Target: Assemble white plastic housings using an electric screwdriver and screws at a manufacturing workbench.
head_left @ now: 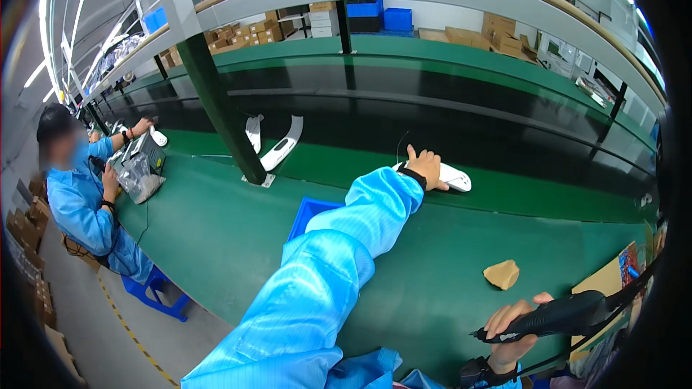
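My left arm, in a blue sleeve, reaches across the green bench. My left hand point(427, 166) lies over a white elongated plastic housing point(457, 178) at the bench's far side, its fingers bent round the piece. A thin wire rises beside it. At the lower right, my right hand point(510, 325) is wrapped round a black electric screwdriver point(569, 315), whose tip points left. A small tan lump point(502, 274) rests on the bench just beyond that hand. Two more white curved parts point(285, 145) lie to the left, by a dark green post.
A blue bin point(310, 215) stands partly behind my left sleeve. The green post point(220, 108) carries a rail overhead. Beyond the bench runs a dark conveyor point(432, 112). Cardboard point(602, 284) and the tool's cord are at right. A co-worker point(83, 187) sits at left near a plastic bag point(140, 176).
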Demonstrator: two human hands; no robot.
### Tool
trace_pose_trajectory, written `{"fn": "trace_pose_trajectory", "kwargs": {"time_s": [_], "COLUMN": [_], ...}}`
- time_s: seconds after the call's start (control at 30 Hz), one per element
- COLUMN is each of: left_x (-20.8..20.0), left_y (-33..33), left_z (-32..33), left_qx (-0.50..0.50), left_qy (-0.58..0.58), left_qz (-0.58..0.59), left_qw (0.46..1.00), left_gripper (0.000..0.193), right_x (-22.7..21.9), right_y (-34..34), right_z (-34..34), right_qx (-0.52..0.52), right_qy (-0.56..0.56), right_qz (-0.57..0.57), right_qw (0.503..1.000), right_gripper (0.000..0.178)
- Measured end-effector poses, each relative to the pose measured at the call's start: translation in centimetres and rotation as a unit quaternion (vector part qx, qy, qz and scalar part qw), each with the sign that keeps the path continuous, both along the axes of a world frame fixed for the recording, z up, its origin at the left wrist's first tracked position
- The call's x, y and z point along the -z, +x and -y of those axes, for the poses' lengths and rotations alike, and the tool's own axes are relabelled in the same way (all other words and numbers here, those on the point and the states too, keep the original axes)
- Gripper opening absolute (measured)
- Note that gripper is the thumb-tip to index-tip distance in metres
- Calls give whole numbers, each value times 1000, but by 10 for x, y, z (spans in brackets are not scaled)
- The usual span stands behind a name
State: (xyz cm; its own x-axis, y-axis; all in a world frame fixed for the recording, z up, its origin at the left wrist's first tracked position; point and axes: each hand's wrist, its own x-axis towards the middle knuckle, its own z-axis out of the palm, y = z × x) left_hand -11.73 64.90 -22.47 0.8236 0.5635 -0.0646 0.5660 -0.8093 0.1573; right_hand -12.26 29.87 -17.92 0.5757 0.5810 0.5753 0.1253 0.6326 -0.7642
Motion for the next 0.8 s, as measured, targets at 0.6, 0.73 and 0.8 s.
{"fn": "trace_pose_trajectory", "kwargs": {"time_s": [0.6, 0.73, 0.8], "left_x": [23, 64, 44], "left_y": [-297, -274, -251], "left_z": [-287, -291, -245], "left_qx": [-1, 32, -28], "left_qy": [510, 441, 354], "left_qz": [-366, -468, -498], "left_qw": [778, 765, 791], "left_gripper": [32, 31, 29], "right_x": [7, 5, 8], "right_y": [23, 16, 22], "right_z": [-13, -13, -10], "right_qx": [-43, 12, 12], "right_qy": [-23, -56, -63], "right_qz": [28, -10, 11], "right_qw": [998, 998, 998], "right_gripper": [67, 68, 69]}}
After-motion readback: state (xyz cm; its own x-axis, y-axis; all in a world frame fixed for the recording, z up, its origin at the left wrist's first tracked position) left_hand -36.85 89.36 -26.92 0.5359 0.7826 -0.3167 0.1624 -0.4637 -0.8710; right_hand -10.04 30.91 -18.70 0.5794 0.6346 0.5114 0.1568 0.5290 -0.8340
